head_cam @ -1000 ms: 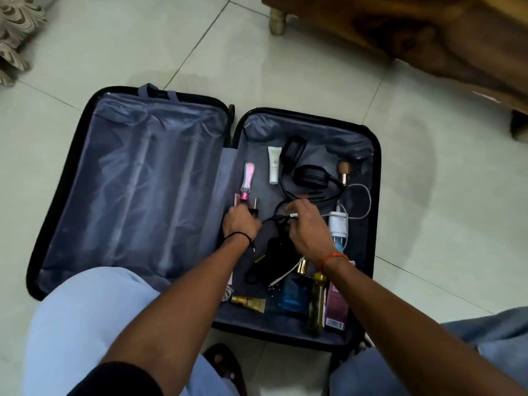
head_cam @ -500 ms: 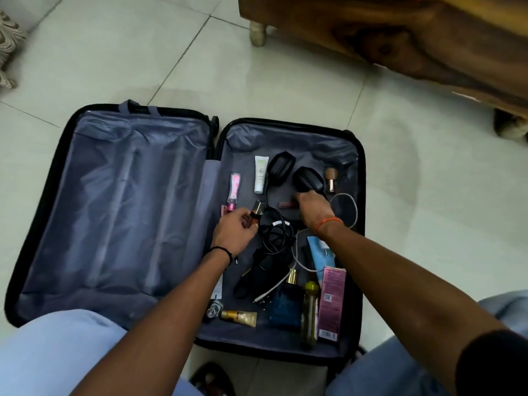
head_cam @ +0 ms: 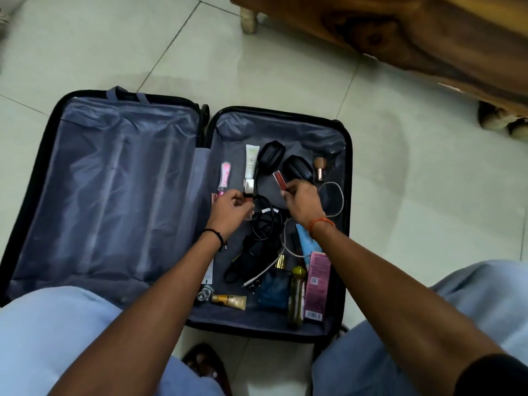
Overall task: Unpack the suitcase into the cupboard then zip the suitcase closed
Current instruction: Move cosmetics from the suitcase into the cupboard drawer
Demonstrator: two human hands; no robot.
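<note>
A black suitcase lies open flat on the tiled floor, its left half with grey lining holding nothing. The right half holds black headphones, a white tube, a pink tube, tangled cables, a blue perfume bottle, an olive bottle, a pink box and a gold tube. My left hand pinches a small lipstick with a silver cap. My right hand holds a red lip-gloss tube just in front of the headphones.
A dark wooden piece of furniture on short legs stands at the far right. My knees in light blue trousers frame the suitcase's near edge. A dark sandal shows between them. A small brush lies by the headphones.
My right hand has lifted the red lip-gloss tube from beside the headphones. My left hand has raised the silver-capped lipstick slightly toward the white tube.
</note>
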